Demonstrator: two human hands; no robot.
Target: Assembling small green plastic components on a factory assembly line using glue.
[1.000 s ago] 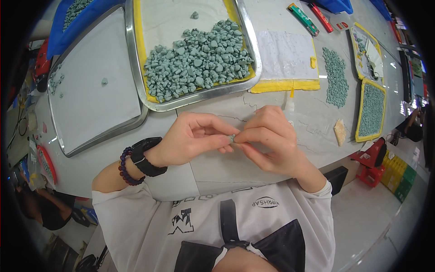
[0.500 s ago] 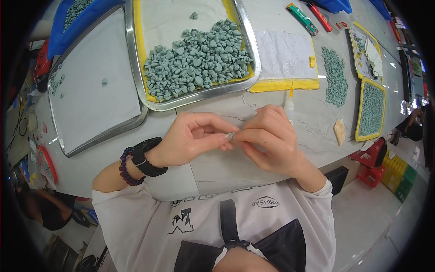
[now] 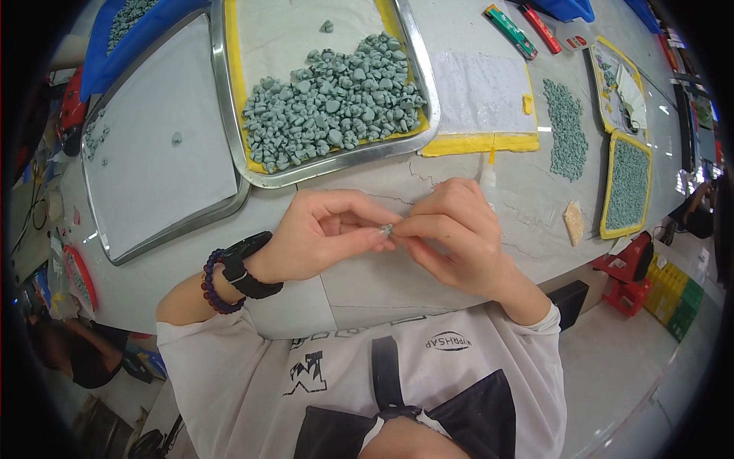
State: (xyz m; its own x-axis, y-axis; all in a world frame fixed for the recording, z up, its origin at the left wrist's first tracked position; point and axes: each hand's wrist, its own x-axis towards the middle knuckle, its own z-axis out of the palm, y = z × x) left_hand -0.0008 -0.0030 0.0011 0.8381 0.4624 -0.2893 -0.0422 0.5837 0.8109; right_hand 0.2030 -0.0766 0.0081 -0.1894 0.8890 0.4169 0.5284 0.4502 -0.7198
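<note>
Between my two hands, just in front of my chest, is a small grey-green piece [image 3: 387, 229] like a little stone; its far side is covered by fingers. My left hand [image 3: 317, 233] holds it in a thumb-and-finger pinch and wears a black watch and a beaded bracelet at the wrist. My right hand [image 3: 459, 233] is closed too, its fingertips pinched against the right end of the same piece. Past the hands, many similar grey-green pieces [image 3: 329, 107] are heaped on a metal tray [image 3: 222, 92] with yellow edging inside.
A white-lined tray [image 3: 164, 153] with a few loose pieces lies at the left. Beyond my right hand stand a white bottle with a yellow tip [image 3: 488, 178] and a yellow-edged pad [image 3: 482, 143]. Finer green bits [image 3: 566, 130] and a yellow-rimmed tray [image 3: 605, 206] lie farther right.
The small piece has turned or shifted slightly between the fingertips. Both hands stay in nearly the same place.
</note>
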